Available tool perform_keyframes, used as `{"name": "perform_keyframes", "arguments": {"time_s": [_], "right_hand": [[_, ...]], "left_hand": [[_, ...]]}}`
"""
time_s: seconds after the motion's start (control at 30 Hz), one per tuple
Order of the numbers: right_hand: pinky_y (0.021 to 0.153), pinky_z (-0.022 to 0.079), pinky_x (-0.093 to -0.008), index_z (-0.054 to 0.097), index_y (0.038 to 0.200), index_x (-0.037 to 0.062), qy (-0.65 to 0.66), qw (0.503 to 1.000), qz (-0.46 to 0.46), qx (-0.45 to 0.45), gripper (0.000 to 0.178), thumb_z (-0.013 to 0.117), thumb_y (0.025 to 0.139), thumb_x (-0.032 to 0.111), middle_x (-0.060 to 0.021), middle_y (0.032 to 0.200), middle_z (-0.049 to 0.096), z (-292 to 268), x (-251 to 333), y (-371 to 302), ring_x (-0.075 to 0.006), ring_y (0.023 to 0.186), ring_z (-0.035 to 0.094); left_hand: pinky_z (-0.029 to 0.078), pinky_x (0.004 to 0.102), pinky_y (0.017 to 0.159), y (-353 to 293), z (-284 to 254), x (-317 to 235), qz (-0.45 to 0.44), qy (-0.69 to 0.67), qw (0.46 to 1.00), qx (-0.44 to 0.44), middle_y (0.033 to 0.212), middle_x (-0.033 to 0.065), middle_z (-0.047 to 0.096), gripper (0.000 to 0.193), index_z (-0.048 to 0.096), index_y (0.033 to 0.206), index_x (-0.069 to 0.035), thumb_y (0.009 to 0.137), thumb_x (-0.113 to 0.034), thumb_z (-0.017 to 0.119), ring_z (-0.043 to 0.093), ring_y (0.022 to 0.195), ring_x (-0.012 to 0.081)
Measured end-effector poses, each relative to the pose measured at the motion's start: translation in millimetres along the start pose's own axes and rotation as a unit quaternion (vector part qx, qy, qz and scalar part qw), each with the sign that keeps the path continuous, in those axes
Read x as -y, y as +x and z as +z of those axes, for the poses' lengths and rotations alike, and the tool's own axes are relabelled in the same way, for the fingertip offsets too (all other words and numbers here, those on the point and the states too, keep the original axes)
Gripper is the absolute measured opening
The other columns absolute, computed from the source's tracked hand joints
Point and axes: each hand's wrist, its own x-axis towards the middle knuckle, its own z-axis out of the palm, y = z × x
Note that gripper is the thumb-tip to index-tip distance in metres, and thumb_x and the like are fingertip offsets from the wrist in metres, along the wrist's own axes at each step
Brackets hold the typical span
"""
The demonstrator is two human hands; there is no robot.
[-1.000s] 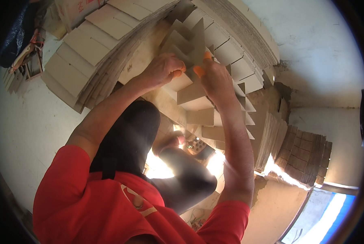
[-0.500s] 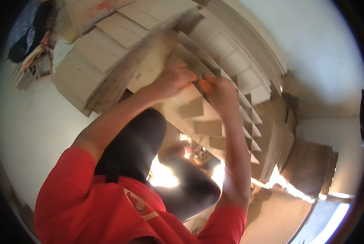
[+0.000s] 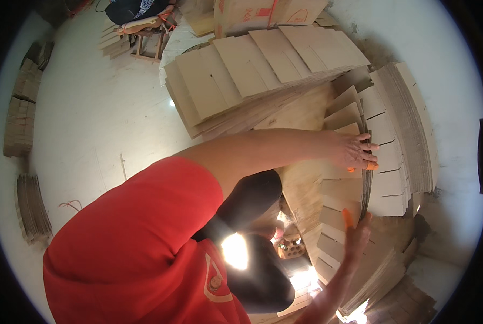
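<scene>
A slotted cardboard divider (image 3: pixel 343 193) lies in front of me on the right, its cross strips fanned to the left and its long strips close together in a dark edge. My left hand (image 3: pixel 354 151) straddles that edge from above, fingers over the far side and orange-covered fingertips showing. Nearer to me, my right hand (image 3: pixel 357 235) holds the same edge, its orange-tipped thumb on the near side; its other fingers are partly hidden. Right beside the divider lies a pile of slotted cardboard sheets (image 3: pixel 387 156).
A long row of overlapping cardboard sheets (image 3: pixel 241 67) crosses the wooden board (image 3: pixel 298 173) beyond my left arm. Behind it stands a printed carton (image 3: pixel 247 19). More cardboard stacks (image 3: pixel 33 208) line the far-left wall. A perforated brick (image 3: pixel 291 249) sits by my legs.
The divider, earlier spread into open cells, now has its long strips pressed together. Both hands have moved right and apart along its edge. My view has turned.
</scene>
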Motion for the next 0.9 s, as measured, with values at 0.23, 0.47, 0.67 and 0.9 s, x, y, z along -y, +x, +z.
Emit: {"name": "perform_keyframes", "arguments": {"time_s": [0.23,0.47,0.67,0.9], "right_hand": [[0.063,0.045,-0.0489,0.047,0.085,0.0041,-0.012,0.995,0.010,-0.096,0.023,0.059,0.088,0.023,-0.0200,0.080,0.065,12.0,-10.4,-2.9,-0.0418,0.075,0.061],[0.053,0.044,-0.0420,0.056,0.101,0.0089,-0.146,0.936,-0.055,-0.315,0.021,0.064,0.085,0.020,-0.0115,0.074,0.063,-59.8,20.0,-75.4,-0.0337,0.065,0.060],[0.102,0.038,-0.0485,0.048,0.129,0.0054,-0.283,0.782,-0.129,-0.541,0.049,0.067,0.085,0.015,-0.0135,0.130,0.051,-100.0,-17.0,-95.2,-0.0290,0.122,0.048],[0.093,0.041,-0.0473,0.042,0.134,0.0014,-0.265,0.899,0.221,-0.269,0.062,0.062,0.086,0.035,-0.0169,0.131,0.046,-22.7,-150.4,-109.3,-0.0323,0.122,0.043]], "left_hand": [[0.033,0.0422,0.101,20.6,-9.2,-1.5,0.023,0.016,0.998,-0.048,0.108,0.0073,0.056,0.030,0.044,0.116,-0.006,0.088,-0.012,0.050,0.044,0.111,0.0272],[0.044,0.0266,0.058,-2.9,-124.9,-25.1,0.147,0.072,0.973,-0.160,0.068,0.0007,0.049,0.019,0.055,0.094,0.001,0.080,-0.012,0.059,0.048,0.074,0.0157],[0.046,0.0255,0.049,-79.5,-196.1,-83.2,0.108,0.306,0.918,-0.229,0.075,0.0047,0.049,0.033,0.060,0.101,0.007,0.072,-0.009,0.063,0.051,0.067,0.0137],[0.052,0.0319,0.053,-158.5,-144.5,20.8,-0.277,0.347,0.896,-0.003,0.087,0.0172,0.055,0.027,0.062,0.087,0.006,0.061,0.004,0.067,0.061,0.076,0.0255]]}}
